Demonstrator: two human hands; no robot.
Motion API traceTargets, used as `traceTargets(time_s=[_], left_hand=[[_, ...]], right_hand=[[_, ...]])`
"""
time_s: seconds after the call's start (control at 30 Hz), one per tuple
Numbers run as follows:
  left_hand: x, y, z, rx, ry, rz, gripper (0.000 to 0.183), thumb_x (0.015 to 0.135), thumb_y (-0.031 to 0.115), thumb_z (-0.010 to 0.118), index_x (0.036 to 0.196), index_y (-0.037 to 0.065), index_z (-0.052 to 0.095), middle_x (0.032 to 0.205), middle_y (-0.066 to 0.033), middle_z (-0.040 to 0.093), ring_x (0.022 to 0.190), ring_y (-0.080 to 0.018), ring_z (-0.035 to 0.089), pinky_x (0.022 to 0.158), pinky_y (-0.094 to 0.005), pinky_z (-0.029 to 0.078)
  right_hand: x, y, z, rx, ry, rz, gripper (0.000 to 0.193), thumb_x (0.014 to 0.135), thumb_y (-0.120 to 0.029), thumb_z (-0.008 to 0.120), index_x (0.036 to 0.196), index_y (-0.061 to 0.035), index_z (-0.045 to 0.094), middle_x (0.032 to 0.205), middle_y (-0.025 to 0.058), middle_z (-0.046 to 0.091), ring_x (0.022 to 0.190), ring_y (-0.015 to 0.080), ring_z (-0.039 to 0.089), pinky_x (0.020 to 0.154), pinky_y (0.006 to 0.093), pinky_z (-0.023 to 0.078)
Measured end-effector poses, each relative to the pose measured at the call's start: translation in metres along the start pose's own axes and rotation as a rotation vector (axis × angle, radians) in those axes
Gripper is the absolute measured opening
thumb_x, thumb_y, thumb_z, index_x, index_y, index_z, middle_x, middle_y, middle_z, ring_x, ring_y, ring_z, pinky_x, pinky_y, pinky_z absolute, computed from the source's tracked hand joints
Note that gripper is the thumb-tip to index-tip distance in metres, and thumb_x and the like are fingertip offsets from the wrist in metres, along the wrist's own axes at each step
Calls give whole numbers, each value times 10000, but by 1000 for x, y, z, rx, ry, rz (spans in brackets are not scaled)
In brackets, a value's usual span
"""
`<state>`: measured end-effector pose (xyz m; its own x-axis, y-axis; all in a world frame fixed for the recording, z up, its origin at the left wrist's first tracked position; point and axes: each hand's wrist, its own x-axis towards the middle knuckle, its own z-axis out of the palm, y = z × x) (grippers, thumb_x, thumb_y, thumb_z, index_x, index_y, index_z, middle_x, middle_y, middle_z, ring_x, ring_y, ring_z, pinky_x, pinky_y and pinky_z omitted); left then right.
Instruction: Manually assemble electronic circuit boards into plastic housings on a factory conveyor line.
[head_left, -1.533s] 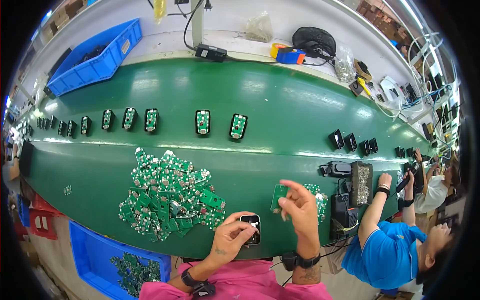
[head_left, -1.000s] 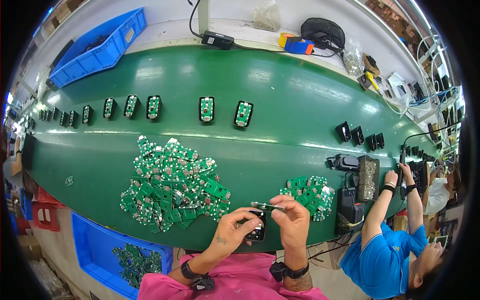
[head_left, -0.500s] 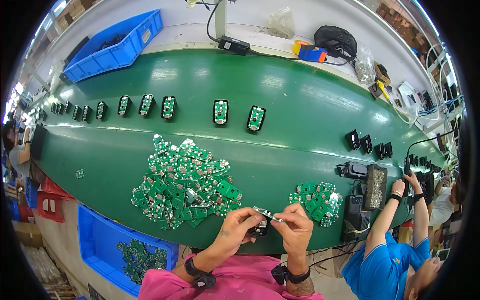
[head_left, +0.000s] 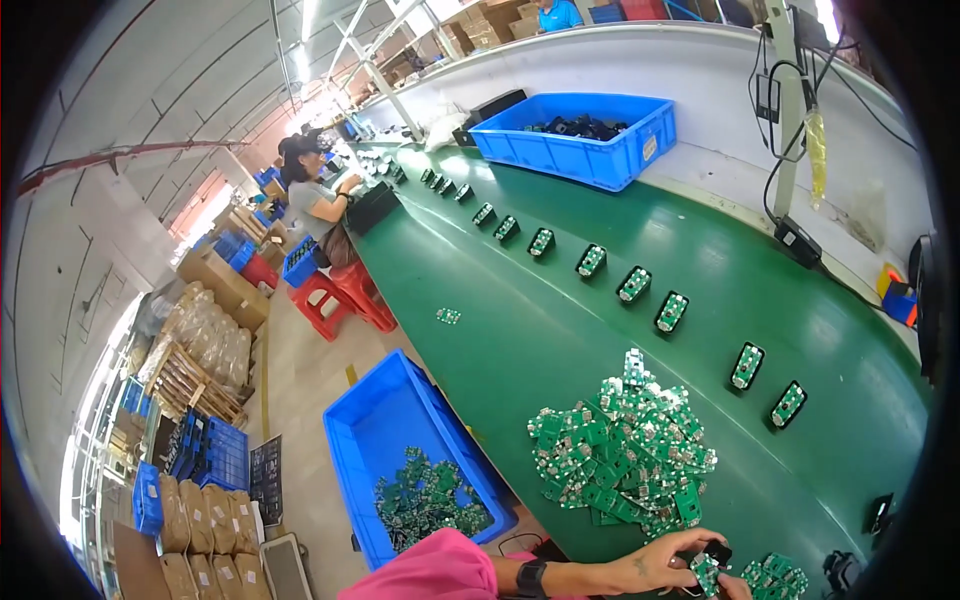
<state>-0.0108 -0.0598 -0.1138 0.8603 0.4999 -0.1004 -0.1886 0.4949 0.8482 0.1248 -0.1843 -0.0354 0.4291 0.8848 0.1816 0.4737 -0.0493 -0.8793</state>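
Note:
At the lower right, my left hand [head_left: 650, 566] is closed around a small black plastic housing [head_left: 716, 550]. A green circuit board [head_left: 706, 574] sits tilted at the housing's opening; whether it is seated inside cannot be made out. My right hand [head_left: 737, 588] is partly cut off by the lower edge, its fingers closed at the board's side. Just beyond my left hand lies a large heap of green circuit boards [head_left: 620, 455]. A smaller heap of boards [head_left: 775, 578] lies right of my hands.
A row of black housings with boards [head_left: 634, 285] runs along the green table [head_left: 480, 350]. Blue bins stand at the back [head_left: 640, 150] and beside the table on the floor [head_left: 350, 470]. A person [head_left: 315, 190] sits at the far left end near red stools [head_left: 325, 305].
The view has swung to the left, so my hands now appear at the lower right. Both still hold the board and housing, and the board's face now shows more.

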Motion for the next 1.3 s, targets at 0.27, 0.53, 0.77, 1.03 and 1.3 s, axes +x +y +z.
traceTargets(time_s=[0.27,0.53,0.77,1.03,1.3], left_hand=[[17,57,26,-127,-104,-187,573,914,86,678,1425,58,422,1149,-119,629,704,-168,689,526,-268,568],[38,61,33,325,25,-147,364,977,145,552,1330,55,549,1071,-96,671,742,-129,663,673,-278,556],[51,60,42,499,42,-128,364,931,110,581,1287,34,590,1155,-151,664,985,-227,662,848,-340,529],[58,56,43,523,11,-36,402,886,70,605,1286,31,596,1171,-163,656,1038,-259,648,886,-359,512],[56,56,43,453,20,-128,434,871,43,599,1305,44,585,1165,-117,653,1008,-171,615,847,-312,502]], right_hand=[[14,14,-8,66,74,58,136,885,-27,665,1003,37,642,952,171,629,848,335,604,779,412,501],[37,12,-13,-201,157,-98,193,859,-57,709,1036,6,664,984,213,581,857,384,586,777,446,502],[38,31,-28,-22,40,-45,160,900,-63,674,1047,1,674,954,204,563,838,358,559,755,460,477],[47,36,-35,-48,-103,-176,132,919,-34,626,1032,27,659,957,206,570,828,364,554,725,452,468],[41,27,-18,-128,122,-15,121,934,-81,636,996,6,694,961,216,616,853,379,594,770,475,495]])
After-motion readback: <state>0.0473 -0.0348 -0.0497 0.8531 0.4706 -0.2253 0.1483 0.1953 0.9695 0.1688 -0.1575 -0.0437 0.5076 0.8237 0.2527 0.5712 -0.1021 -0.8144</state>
